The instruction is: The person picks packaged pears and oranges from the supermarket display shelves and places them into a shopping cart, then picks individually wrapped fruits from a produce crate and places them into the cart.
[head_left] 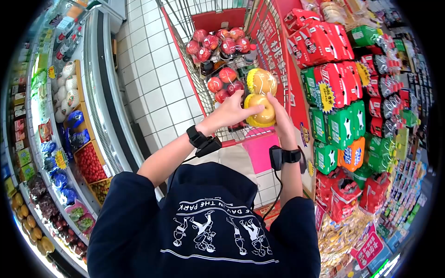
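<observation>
My left hand (231, 111) reaches over the near end of the shopping cart (197, 95), its fingers on the near one of two yellow pears (262, 111) in yellow foam nets. On the other side, my right hand (282, 121) is closed round the edge of the same pear. The far pear (262, 82) lies against it, under clear wrap. Beside my left hand in the cart are wrapped red apples (227, 75). Farther in sit more bagged red apples (211, 42) and some bottles (251, 54).
A refrigerated case (106, 92) runs along the left, with produce such as red cherry tomatoes (90, 163). Stacked red drink packs (336, 81) and green packs (340, 124) stand close on the right. White floor tiles (155, 88) show beside the cart.
</observation>
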Motion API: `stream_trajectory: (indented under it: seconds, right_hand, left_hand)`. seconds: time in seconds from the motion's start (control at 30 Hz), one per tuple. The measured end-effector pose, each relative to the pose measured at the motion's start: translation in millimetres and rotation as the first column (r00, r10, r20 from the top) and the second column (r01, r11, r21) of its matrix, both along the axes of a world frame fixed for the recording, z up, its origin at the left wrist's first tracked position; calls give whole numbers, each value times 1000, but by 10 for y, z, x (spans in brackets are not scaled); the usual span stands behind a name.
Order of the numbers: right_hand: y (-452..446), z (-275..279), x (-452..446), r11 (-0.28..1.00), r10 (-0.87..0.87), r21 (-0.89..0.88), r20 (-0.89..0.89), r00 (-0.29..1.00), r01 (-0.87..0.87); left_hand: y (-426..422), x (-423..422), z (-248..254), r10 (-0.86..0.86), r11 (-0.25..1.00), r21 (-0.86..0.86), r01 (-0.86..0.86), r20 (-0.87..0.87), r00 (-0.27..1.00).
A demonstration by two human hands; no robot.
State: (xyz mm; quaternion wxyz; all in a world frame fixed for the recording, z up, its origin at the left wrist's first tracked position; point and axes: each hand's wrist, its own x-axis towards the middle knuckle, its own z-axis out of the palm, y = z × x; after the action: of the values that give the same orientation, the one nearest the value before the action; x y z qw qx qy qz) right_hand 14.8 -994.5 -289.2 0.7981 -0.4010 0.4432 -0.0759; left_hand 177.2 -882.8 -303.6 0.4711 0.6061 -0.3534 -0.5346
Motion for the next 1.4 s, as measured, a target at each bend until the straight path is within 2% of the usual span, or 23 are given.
stream_trajectory:
  seconds: [0.07, 0.1, 0.13, 0.2, 0.27, 0.3, 0.33, 0.37, 0.43, 0.47, 0.5, 0.57, 0.7, 0.73, 0.77, 0.83, 0.9, 1.17, 1.27, 1.4]
  right_hand:
    - [-104, -217, 48, 995, 30, 96, 14, 999, -31]
    - [-156, -338, 101, 986, 43, 158, 27, 999, -47]
    - [-181, -520, 188, 987, -11, 161, 99, 995, -5]
    - [-300, -737, 284, 983, -33, 183, 125, 992, 9]
    - [-479, -973, 338, 976, 6, 216, 107, 994, -29]
    - [-574, -986, 349, 972, 4, 233, 98, 995, -27]
    - [-687, -924, 376, 975, 52, 215, 24, 998, -56]
    - [-796, -892, 405, 977, 100, 196, -50, 994, -89]
    - [-957, -970, 460, 979, 109, 180, -84, 990, -93]
    - [-1037, -1006, 492, 986, 118, 129, -119, 986, -102]
    - [-1108, -1057, 523, 990, 125, 76, -155, 980, -115]
    - [-1254, -1159, 592, 987, 150, 79, -193, 970, -137]
    - [-1428, -1329, 707, 978, 210, 65, -294, 932, -200]
    - [-1463, -1474, 738, 975, 222, 39, -301, 927, -221]
    - [-1494, -1612, 755, 970, 233, 11, -307, 923, -241]
    - [-1482, -1508, 795, 976, 213, 17, -309, 927, -219]
    - [-1487, -1566, 833, 981, 150, -65, -329, 932, -181]
    - [-1674, -1679, 962, 973, 199, -46, -328, 924, -226]
    - [-1711, -1777, 1014, 966, 232, -27, -352, 907, -257]
    - [-1749, -1988, 1067, 959, 204, -112, -369, 907, -262]
  left_hand:
    - [-101, -15, -34, 53, 997, 67, -49, -55, 997]
    - [-144, 5, -176, 78, 989, 124, -77, -1, 997]
    - [-212, 47, -176, 82, 980, 182, -84, 14, 997]
    - [-377, 131, -174, 75, 951, 295, -97, 84, 994]
    - [-528, 248, -490, 64, 929, 361, -80, 55, 996]
    - [-630, 265, -473, 56, 907, 416, -62, 28, 998]
    - [-722, 228, -416, 142, 925, 360, -118, -41, 989]
    - [-784, 248, -565, 157, 912, 391, -126, -48, 986]
    - [-925, 174, -622, 270, 912, 348, -220, -102, 958]
    - [-991, 179, -715, 290, 878, 422, -228, -90, 953]
    - [-1064, 157, -792, 354, 886, 374, -272, -167, 920]
    - [-1165, 191, -922, 395, 875, 394, -282, -243, 886]
    - [-1401, 230, -786, 472, 835, 468, -291, -336, 815]
    - [-1405, 298, -866, 421, 856, 467, -223, -379, 824]
    - [-1409, 316, -947, 428, 852, 470, -228, -378, 821]
    - [-1423, 322, -1011, 448, 846, 475, -244, -383, 808]
    - [-1424, 334, -1043, 451, 844, 476, -248, -379, 808]
    - [-1589, 422, -1114, 483, 834, 479, -274, -395, 782]
    - [-1627, 460, -1197, 524, 793, 540, -281, -371, 767]
    - [-1689, 499, -1259, 521, 793, 547, -267, -383, 763]
